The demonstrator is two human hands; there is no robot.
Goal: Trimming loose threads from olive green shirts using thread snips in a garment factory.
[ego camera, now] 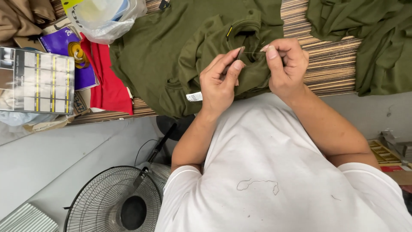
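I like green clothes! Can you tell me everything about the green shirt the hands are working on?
The olive-green soft knit shirt lies crumpled and bunched on a striped brown wooden table, collar up near the hands. A small yellow tag sits by the collar and a white label hangs at its lower edge. The left hand and right hand both pinch the fabric, with a thin thread stretched between them. A red cloth lies beside it.

Crumpled olive-green polo shirt [180, 56] on the striped table, collar up, a thin thread [253, 53] taut above it
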